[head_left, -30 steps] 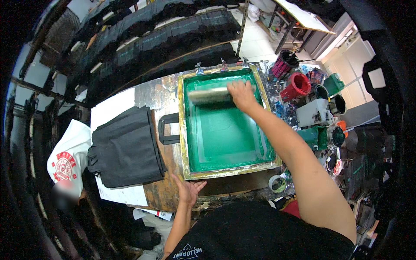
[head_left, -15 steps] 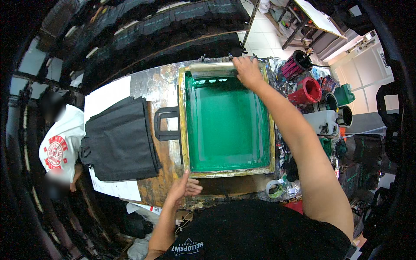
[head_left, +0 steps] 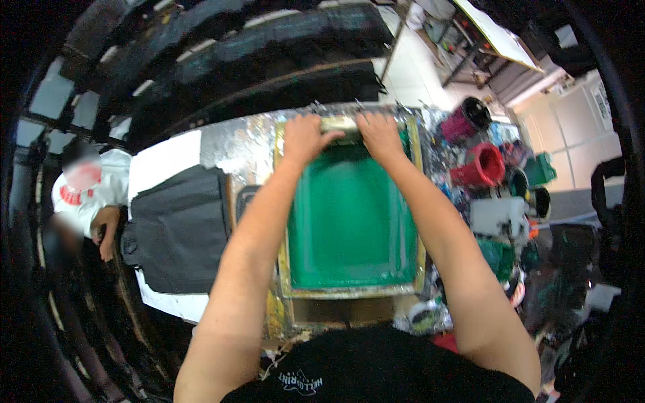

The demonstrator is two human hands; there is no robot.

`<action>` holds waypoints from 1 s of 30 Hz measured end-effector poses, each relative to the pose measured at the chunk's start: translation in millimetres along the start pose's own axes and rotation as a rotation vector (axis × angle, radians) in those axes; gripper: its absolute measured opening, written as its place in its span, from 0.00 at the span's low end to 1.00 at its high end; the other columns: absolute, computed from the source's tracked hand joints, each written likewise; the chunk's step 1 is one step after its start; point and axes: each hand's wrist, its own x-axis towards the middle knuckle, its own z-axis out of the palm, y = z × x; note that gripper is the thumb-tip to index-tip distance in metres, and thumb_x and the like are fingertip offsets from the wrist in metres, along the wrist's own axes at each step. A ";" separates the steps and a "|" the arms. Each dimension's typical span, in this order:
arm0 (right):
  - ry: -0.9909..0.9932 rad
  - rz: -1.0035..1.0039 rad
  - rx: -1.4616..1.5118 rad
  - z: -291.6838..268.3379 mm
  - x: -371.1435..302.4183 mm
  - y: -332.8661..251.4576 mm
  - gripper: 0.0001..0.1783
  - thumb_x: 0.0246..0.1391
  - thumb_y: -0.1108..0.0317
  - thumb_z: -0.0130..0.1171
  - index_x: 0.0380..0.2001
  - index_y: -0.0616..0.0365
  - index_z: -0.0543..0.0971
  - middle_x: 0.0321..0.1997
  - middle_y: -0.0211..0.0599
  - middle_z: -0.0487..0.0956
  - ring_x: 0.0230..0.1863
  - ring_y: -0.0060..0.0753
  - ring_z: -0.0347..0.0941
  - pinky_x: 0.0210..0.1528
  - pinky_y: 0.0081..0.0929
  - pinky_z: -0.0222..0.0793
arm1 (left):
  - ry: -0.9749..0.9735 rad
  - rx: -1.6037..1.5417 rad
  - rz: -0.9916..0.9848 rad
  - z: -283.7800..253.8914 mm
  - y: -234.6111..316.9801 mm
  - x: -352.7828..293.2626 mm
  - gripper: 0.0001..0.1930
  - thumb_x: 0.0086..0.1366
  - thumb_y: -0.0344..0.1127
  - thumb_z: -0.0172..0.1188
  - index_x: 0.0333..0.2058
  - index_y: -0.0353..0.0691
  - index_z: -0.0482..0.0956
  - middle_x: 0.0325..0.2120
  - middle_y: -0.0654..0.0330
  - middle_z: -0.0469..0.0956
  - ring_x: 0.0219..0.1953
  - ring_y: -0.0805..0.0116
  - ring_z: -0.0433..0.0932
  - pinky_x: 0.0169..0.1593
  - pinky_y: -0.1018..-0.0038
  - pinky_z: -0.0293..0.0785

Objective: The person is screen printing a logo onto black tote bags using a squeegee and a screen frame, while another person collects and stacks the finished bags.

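A screen-printing frame [head_left: 285,269] with worn yellowish edges lies on the worktable. Its mesh is coated with wet green ink [head_left: 353,221]. Across the frame's far end rests a squeegee [head_left: 340,125] with a pale handle. My left hand [head_left: 308,138] is closed over the left part of that handle, thumb pointing inward. On its right part my right hand [head_left: 381,136] is closed too, fingers over the top. The squeegee's blade is mostly hidden in shadow and behind the hands. Left of the frame, a dark bag handle [head_left: 246,199] sticks out, partly covered by my left forearm.
A stack of black fabric bags [head_left: 178,232] lies on the left over white sheets [head_left: 168,156]. Along the right edge stand a red pot [head_left: 482,166], a purple-stained pot [head_left: 463,119] and a whitish jug [head_left: 496,216]. Another person [head_left: 101,191] is at the far left.
My left hand has moved from the frame's near left corner up to the squeegee and taken hold of it. My right hand stays on the squeegee. The person at left has shifted.
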 end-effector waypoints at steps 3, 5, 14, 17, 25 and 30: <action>0.113 -0.003 0.071 2.4 -12.3 -2.9 0.20 0.57 0.67 0.56 0.54 0.50 0.76 0.44 0.32 0.77 0.45 0.36 0.74 0.48 0.41 0.67 | 0.300 0.065 0.107 21.3 -1.9 -17.4 0.36 0.58 0.74 0.59 0.31 0.38 0.82 0.31 0.53 0.81 0.37 0.54 0.79 0.45 0.58 0.71; 0.041 0.008 0.038 -7.5 -25.8 -12.0 0.18 0.57 0.66 0.56 0.51 0.50 0.77 0.43 0.33 0.77 0.44 0.36 0.74 0.45 0.40 0.68 | 0.267 0.033 0.103 17.3 3.2 -36.2 0.34 0.56 0.72 0.63 0.28 0.40 0.80 0.29 0.55 0.79 0.35 0.55 0.78 0.42 0.60 0.70; -0.037 -0.028 0.076 -61.4 -132.5 -73.6 0.12 0.55 0.65 0.56 0.43 0.50 0.77 0.35 0.32 0.73 0.39 0.37 0.71 0.43 0.39 0.64 | 0.342 0.019 0.130 10.6 33.0 -169.1 0.30 0.54 0.69 0.67 0.25 0.43 0.75 0.25 0.58 0.74 0.31 0.57 0.74 0.38 0.62 0.68; -0.062 -0.018 0.084 -86.8 -179.8 -100.4 0.10 0.54 0.66 0.57 0.41 0.50 0.76 0.34 0.33 0.72 0.38 0.37 0.71 0.42 0.40 0.64 | 0.274 0.009 0.132 -1.9 51.4 -222.5 0.31 0.54 0.70 0.67 0.25 0.44 0.75 0.24 0.60 0.72 0.30 0.58 0.73 0.38 0.62 0.67; -0.087 0.028 0.165 -139.7 -296.6 -163.8 0.11 0.51 0.69 0.59 0.40 0.51 0.76 0.34 0.35 0.72 0.37 0.42 0.70 0.41 0.42 0.63 | 0.257 -0.050 0.184 -16.8 87.8 -347.7 0.31 0.56 0.70 0.66 0.24 0.44 0.74 0.24 0.61 0.70 0.30 0.60 0.72 0.37 0.63 0.65; -0.182 0.008 0.158 -150.4 -290.8 -159.5 0.20 0.49 0.69 0.64 0.48 0.53 0.77 0.40 0.38 0.74 0.44 0.43 0.71 0.46 0.43 0.63 | 0.290 -0.076 0.165 -14.2 84.9 -348.5 0.31 0.58 0.69 0.65 0.26 0.43 0.75 0.25 0.60 0.72 0.31 0.58 0.73 0.37 0.62 0.65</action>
